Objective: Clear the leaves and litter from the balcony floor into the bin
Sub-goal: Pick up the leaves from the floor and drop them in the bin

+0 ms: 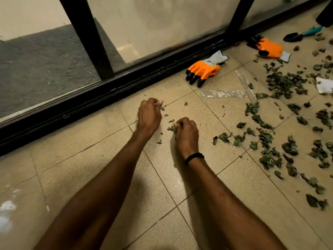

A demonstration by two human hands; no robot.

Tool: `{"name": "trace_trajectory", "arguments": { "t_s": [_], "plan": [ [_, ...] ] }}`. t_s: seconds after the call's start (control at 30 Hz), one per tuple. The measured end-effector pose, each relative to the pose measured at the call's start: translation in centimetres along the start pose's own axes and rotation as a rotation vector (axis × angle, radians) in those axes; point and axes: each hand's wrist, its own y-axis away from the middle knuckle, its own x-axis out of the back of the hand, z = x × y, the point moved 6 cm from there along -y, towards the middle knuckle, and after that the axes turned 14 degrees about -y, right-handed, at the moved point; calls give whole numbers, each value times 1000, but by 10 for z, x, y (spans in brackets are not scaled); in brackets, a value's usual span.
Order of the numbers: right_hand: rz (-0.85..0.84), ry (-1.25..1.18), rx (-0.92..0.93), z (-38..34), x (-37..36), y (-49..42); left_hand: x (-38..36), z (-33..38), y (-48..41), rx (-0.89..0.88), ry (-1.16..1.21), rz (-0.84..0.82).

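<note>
Dry green leaves point(281, 83) lie scattered over the beige floor tiles point(100, 177), thickest on the right. A few small bits point(171, 121) sit between my hands. My left hand point(149, 114) is curled with fingertips pinched together just above the tiles; whether it holds a leaf is unclear. My right hand point(186, 133) is closed on a small clump of leaves point(172, 128) sticking out by the thumb. A clear plastic wrapper point(223, 93) and a white paper scrap point(325, 84) lie among the leaves. No bin is in view.
Two orange work gloves point(203, 70) point(269, 47) lie near the black sliding-door track point(111, 92). A teal-handled hand trowel point(302, 34) rests at the far right, beside a dark object point(325, 14). White smears point(7, 207) mark the tiles at lower left.
</note>
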Motion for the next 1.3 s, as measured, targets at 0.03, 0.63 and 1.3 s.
{"name": "trace_trajectory", "arguments": {
  "t_s": [0.03, 0.63, 1.3],
  "plan": [
    [14, 11, 27, -3, 2, -5, -6, 4, -2, -50, -80, -32],
    [191, -299, -178, 19, 19, -51, 5, -29, -6, 265, 260, -5],
    [4, -139, -11, 11, 7, -41, -11, 7, -4, -207, -215, 72]
  ]
}}
